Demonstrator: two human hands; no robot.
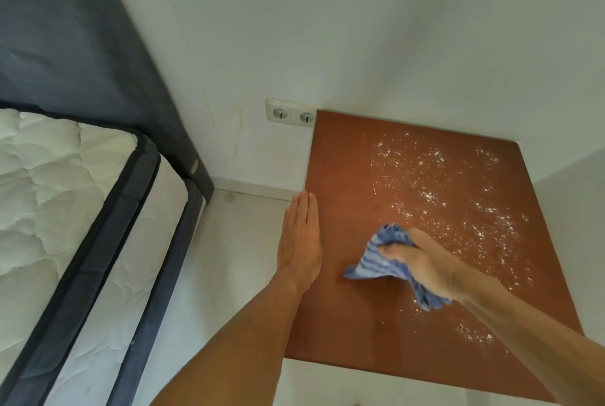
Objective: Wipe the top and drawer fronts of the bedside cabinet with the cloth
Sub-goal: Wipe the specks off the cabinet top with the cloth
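Observation:
The bedside cabinet's reddish-brown top (353, 176) fills the right half of the view, seen from above. White powder (435, 173) is scattered over its middle and right side. My right hand (429, 261) is shut on a bunched blue striped cloth (376, 258), which rests on the top near its left-centre. My left hand (299, 238) is flat, fingers together, against the cabinet's left edge, holding nothing. The drawer fronts are hidden below the top.
A double wall socket (291, 112) sits on the white wall by the cabinet's back left corner. A bed with a white quilted mattress (49, 183) and dark headboard (82, 45) stands at left. Pale floor (222, 258) lies between bed and cabinet.

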